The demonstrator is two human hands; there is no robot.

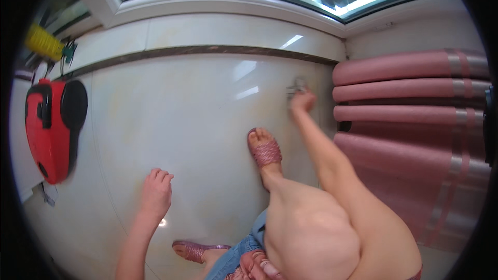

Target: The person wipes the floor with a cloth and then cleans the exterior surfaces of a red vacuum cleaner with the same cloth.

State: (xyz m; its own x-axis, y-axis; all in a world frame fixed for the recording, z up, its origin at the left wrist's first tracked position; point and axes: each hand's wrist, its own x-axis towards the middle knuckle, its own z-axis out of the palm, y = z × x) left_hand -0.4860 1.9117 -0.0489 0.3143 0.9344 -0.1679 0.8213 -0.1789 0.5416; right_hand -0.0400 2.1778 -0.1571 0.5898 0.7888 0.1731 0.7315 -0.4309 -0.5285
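My right hand (304,100) reaches down to the glossy pale tiled floor (175,112), beyond my foot in a pink woven slide sandal (268,153). It grips a small grey object (298,84), too blurred to name for certain. To the left, my left hand (157,189) hangs over the floor with loosely curled fingers. Nothing shows in it, though its palm is turned out of sight. My other foot, in a matching sandal (190,249), stands at the bottom of the view.
A red and black canister vacuum cleaner (52,132) rests at the left. Behind it is a yellow ribbed item (43,42). A white-framed glass pane (225,2) rises above a tiled ledge (218,31) at the top. Pink striped material (393,151) in several rounded folds borders the right side.
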